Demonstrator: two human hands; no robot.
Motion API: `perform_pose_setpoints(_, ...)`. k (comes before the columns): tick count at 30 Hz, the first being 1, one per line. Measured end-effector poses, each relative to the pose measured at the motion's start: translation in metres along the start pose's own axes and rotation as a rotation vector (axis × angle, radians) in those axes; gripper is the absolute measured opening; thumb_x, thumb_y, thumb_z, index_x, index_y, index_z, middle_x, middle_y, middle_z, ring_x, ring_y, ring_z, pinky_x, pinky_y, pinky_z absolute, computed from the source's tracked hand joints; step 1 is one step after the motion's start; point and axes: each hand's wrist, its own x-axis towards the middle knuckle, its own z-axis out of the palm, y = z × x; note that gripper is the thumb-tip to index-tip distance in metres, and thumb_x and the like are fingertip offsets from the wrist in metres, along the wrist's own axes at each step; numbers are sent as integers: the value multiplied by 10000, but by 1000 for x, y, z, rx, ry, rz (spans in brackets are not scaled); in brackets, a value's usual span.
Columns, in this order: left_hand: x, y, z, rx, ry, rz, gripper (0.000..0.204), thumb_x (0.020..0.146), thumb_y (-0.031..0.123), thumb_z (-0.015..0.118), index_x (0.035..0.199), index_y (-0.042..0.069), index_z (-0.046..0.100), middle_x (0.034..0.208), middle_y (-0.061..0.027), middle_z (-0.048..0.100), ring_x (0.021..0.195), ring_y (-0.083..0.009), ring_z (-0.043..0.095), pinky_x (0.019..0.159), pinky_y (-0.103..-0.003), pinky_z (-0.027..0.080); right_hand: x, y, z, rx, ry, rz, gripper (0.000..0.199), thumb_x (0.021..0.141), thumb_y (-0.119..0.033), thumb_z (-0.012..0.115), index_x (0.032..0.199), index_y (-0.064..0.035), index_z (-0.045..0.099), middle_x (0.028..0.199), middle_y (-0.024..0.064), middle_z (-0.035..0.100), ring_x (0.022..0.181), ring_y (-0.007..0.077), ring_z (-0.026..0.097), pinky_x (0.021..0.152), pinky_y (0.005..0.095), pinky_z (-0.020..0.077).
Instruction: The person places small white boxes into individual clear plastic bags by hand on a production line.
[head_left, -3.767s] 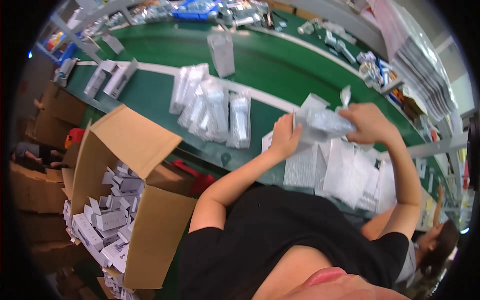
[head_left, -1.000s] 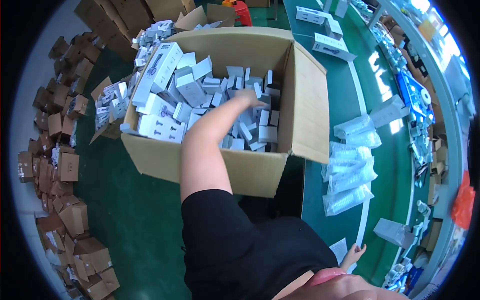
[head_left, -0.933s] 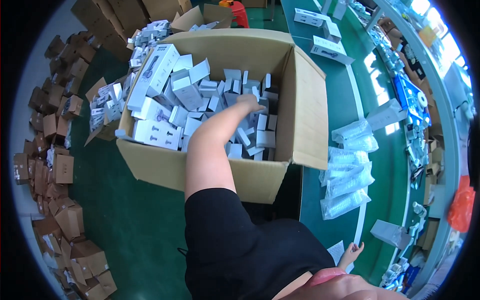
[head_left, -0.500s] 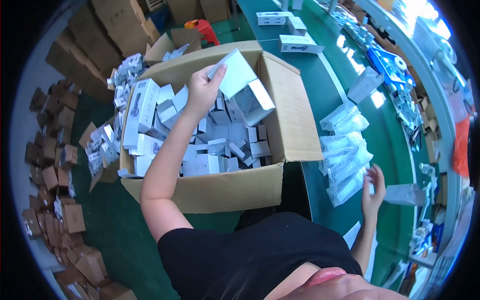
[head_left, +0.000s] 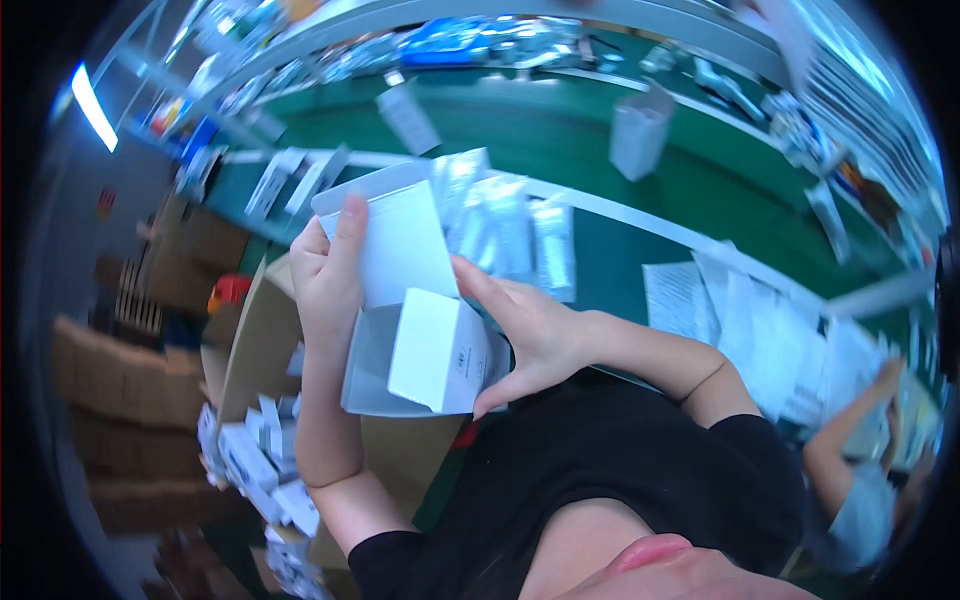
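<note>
A white cardboard box (head_left: 405, 240) with its flaps folded out is in front of my chest. My left hand (head_left: 330, 265) grips it at the upper left edge, the thumb lying on the white panel. My right hand (head_left: 540, 335) curves round its right side, fingers at the upper edge and thumb low near the bottom corner. One flap (head_left: 425, 350) with small print stands out toward me, and the grey inside of the box shows beside it. What the box holds, if anything, cannot be made out.
Bubble-wrapped pieces (head_left: 500, 225) lie on the green bench (head_left: 540, 110) beyond the box. An open white box (head_left: 640, 135) stands farther back. At lower left is a large brown carton (head_left: 390, 470) near several white boxes (head_left: 250, 460). Another person's arm (head_left: 840, 440) shows at right.
My view has swung right, from the carton to the bench. The white box has come from above the carton to my chest, and my right hand has moved from beside the bubble wrap onto it.
</note>
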Motion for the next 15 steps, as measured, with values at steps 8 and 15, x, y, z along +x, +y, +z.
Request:
perform_pose_setpoints(8,1,-71,123,-746,-548,-393,534,865,395,438,1212,-6,378,1153,-145,470,987,-195,475,858,-294,354,-91,0,-59,-272,467,377,962,608,-293,727,1320,-40,131,1195,199,365,966,343,467,759,393,427)
perform_pose_setpoints(15,-14,-86,170,-17,-795,-46,481,826,297,457,1213,15,404,1198,-151,444,1071,-283,431,930,-373,303,-150,12,-84,-433,574,385,693,673,-228,652,1258,-77,312,1226,172,343,1071,328,407,901,392,340)
